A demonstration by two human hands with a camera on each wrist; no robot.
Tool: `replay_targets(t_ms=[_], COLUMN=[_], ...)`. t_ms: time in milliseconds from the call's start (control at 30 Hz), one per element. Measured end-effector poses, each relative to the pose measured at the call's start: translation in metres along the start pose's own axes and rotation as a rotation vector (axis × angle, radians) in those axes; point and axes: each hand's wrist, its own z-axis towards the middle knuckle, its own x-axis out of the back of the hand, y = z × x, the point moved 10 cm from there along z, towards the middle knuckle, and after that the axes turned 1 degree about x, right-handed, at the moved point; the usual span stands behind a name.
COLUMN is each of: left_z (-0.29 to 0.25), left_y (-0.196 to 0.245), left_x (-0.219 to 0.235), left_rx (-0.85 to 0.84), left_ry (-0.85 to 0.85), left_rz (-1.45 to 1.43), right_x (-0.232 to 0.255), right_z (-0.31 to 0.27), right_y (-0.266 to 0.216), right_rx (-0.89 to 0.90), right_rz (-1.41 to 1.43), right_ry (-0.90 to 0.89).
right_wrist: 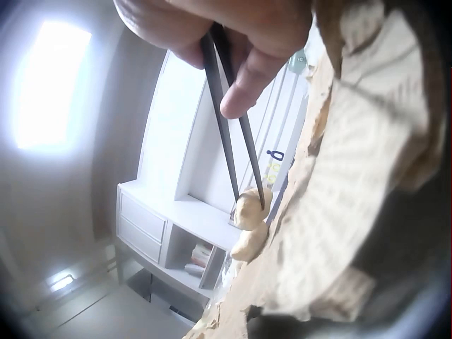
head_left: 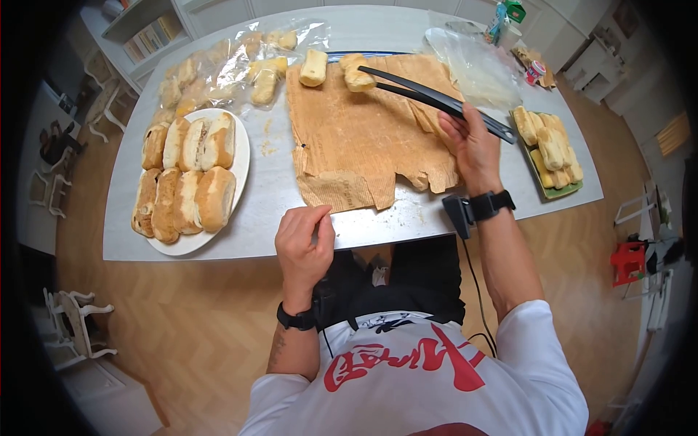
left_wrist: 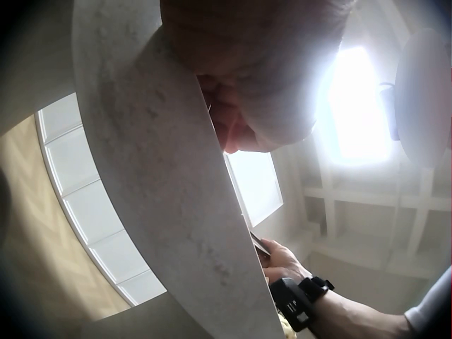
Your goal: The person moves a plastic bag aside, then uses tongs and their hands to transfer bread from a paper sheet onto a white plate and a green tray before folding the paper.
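My right hand grips black tongs, whose tips are around a bread piece at the back of the brown paper. In the right wrist view the tongs narrow onto that bread, with a second piece beyond it. Another bread piece lies on the paper to the left. My left hand is at the front table edge with its fingers curled, holding nothing that shows. The left wrist view has this hand close up and dark.
A white oval plate with several split rolls is at the left. Behind it lie clear bags of bread. At the right are a green tray of bread pieces, a plastic bag and a small cup.
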Motion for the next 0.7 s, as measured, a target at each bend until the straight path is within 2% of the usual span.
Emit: replay_targets(t_ms=[200, 367, 700], left_z=[0.001, 0.002, 0.001], left_y=[0.001, 0.003, 0.001], left_x=[-0.002, -0.005, -0.005], left_rx=[0.013, -0.001, 0.020], left_ry=[-0.015, -0.023, -0.030], left_rz=[0.006, 0.020, 0.023], right_x=[0.025, 0.012, 0.019], right_z=[-0.025, -0.040, -0.036], right_y=[-0.055, -0.064, -0.037], right_rx=[0.148, 0.211, 0.123], right_rz=[-0.325, -0.455, -0.271], right_ry=[-0.063, -0.089, 0.017])
